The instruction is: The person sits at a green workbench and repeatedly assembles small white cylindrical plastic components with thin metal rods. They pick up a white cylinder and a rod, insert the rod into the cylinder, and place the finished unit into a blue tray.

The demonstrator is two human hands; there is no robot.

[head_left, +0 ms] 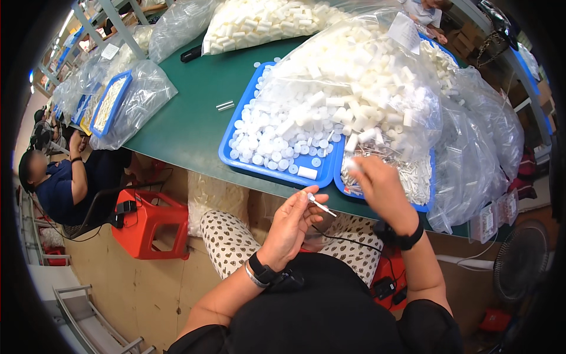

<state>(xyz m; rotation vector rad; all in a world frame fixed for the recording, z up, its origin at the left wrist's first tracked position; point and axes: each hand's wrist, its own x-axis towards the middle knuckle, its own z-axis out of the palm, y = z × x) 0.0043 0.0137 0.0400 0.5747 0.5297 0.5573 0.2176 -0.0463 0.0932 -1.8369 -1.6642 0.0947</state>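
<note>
Pinching a thin clear tube (321, 205) between thumb and fingertips, the left hand (292, 227) sits just below the near edge of the green table (188, 118), above the person's lap. The tube slants out to the right of that hand, its far tip free in the air. The right hand (382, 190) is raised over the table's near edge, fingers curled together around something small and white (352, 167); what it is cannot be told, as it is blurred. The two hands are apart, with the right one higher and closer to the table.

On the table, just beyond the right hand, lies a blue tray (421, 203) of small clear and white pieces. Beside it, further left along the table's near edge, a second blue tray (236, 159) holds white round caps (277, 138). A big clear bag of white cylinders (365, 76) rests across both trays. More clear bags (135, 100) lie along the table's left side, and two thin tubes (224, 106) lie loose on the bare green surface.

Below the table's left corner stands a red stool (150, 227), and another person (65, 183) in dark blue sits further left of it. A fan (522, 268) stands under the table's right end.
</note>
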